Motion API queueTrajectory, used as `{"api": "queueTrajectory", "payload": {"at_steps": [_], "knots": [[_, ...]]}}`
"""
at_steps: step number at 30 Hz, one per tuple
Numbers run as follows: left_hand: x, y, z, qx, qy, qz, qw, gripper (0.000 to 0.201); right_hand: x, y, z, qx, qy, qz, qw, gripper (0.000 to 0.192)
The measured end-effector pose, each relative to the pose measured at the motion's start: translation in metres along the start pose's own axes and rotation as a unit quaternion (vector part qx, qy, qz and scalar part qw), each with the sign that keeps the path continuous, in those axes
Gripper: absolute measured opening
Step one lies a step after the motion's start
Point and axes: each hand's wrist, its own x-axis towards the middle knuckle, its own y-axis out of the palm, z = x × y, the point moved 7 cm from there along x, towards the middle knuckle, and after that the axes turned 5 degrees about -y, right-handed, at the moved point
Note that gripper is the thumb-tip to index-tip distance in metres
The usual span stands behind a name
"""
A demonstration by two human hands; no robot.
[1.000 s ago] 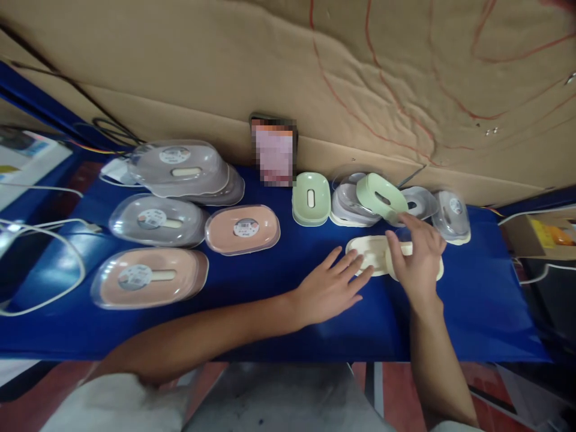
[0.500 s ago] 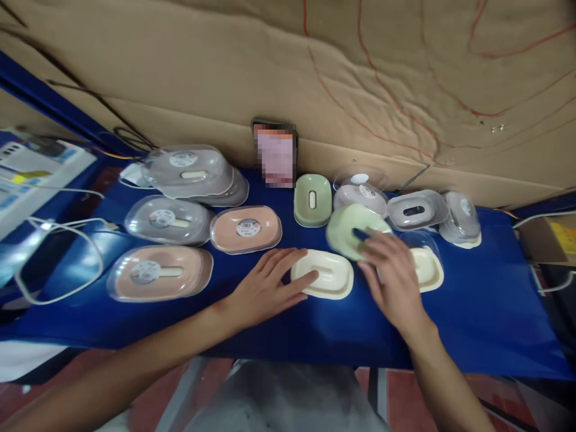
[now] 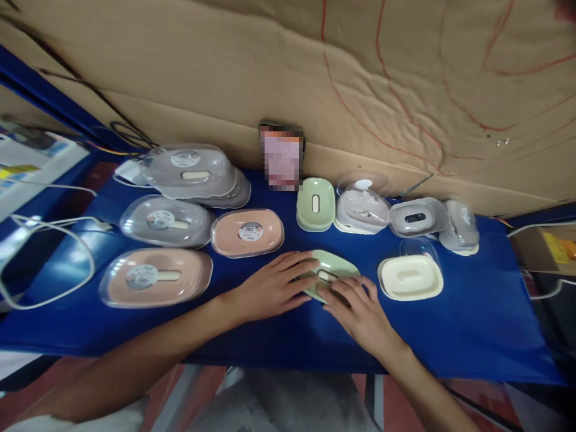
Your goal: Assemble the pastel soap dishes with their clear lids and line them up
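Observation:
Between my hands is a green oval soap dish tray (image 3: 335,262), where the cream dish was; a pale strip shows through its slot. My left hand (image 3: 281,282) grips the tray's left end, fingers along the rim. At the right end my right hand (image 3: 355,303) is closed on the rim, its fingertips near the slot. Whatever lies under the tray is hidden. To the right of my right hand sits a cream soap dish (image 3: 409,277) with a clear lid (image 3: 422,248) behind it. A green soap dish (image 3: 315,201) stands farther back.
Pink lidded dishes (image 3: 153,277) and stacked grey lidded dishes (image 3: 191,171) stand on the left of the blue table (image 3: 288,336). More grey lidded dishes (image 3: 418,217) line the back right. A phone (image 3: 282,156) leans against the cardboard wall (image 3: 180,72). White cable (image 3: 49,221) loops at far left.
My right hand has brought the green tray left and down over the cream dish between my hands. My left fingers have moved from that cream dish onto the tray's left end.

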Motion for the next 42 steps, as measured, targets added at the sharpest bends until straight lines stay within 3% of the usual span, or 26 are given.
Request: {"api": "queueTrajectory", "payload": {"at_steps": [3, 6, 8, 11, 14, 16, 19, 23, 26, 29, 35, 42], "knots": [[-0.001, 0.002, 0.001, 0.005, 0.009, 0.009, 1.000, 0.037, 0.000, 0.008, 0.004, 0.018, -0.035, 0.028, 0.999, 0.042], [-0.003, 0.002, 0.002, 0.016, 0.001, 0.005, 1.000, 0.036, 0.005, -0.010, -0.012, 0.047, -0.057, 0.008, 0.997, 0.046], [-0.003, 0.002, 0.002, 0.017, -0.008, 0.007, 1.000, 0.033, 0.011, -0.034, -0.045, 0.049, -0.017, -0.047, 0.998, 0.051], [-0.002, 0.001, 0.001, 0.012, -0.011, 0.012, 1.000, 0.032, 0.021, -0.056, -0.116, 0.019, 0.130, -0.120, 0.984, 0.057], [-0.001, -0.001, 0.000, 0.007, -0.009, 0.004, 1.000, 0.032, 0.035, -0.046, -0.165, 0.028, 0.185, -0.099, 0.977, 0.066], [-0.001, -0.002, 0.001, 0.005, -0.012, 0.000, 1.000, 0.033, 0.041, -0.038, -0.174, 0.042, 0.180, -0.094, 0.978, 0.058], [-0.003, -0.002, 0.002, 0.002, -0.021, 0.004, 1.000, 0.032, 0.035, -0.046, -0.155, 0.006, 0.162, -0.147, 0.976, 0.039], [-0.005, -0.007, 0.002, -0.002, -0.030, -0.026, 0.999, 0.057, 0.011, -0.061, -0.087, -0.035, 0.104, -0.181, 0.977, 0.058], [-0.006, -0.011, 0.002, -0.017, -0.035, -0.057, 0.998, 0.076, -0.007, -0.051, -0.041, 0.028, 0.104, -0.157, 0.982, 0.069], [-0.007, -0.008, 0.004, -0.044, -0.040, -0.043, 0.997, 0.080, -0.015, -0.029, -0.011, 0.072, 0.105, -0.126, 0.984, 0.068], [-0.010, 0.004, 0.010, -0.077, -0.053, 0.020, 0.995, 0.078, -0.014, -0.004, 0.005, 0.048, 0.090, -0.098, 0.990, 0.064], [-0.004, 0.002, 0.004, -0.076, -0.047, -0.015, 0.996, 0.071, -0.024, -0.009, 0.002, 0.025, 0.094, -0.145, 0.985, 0.073]]}}
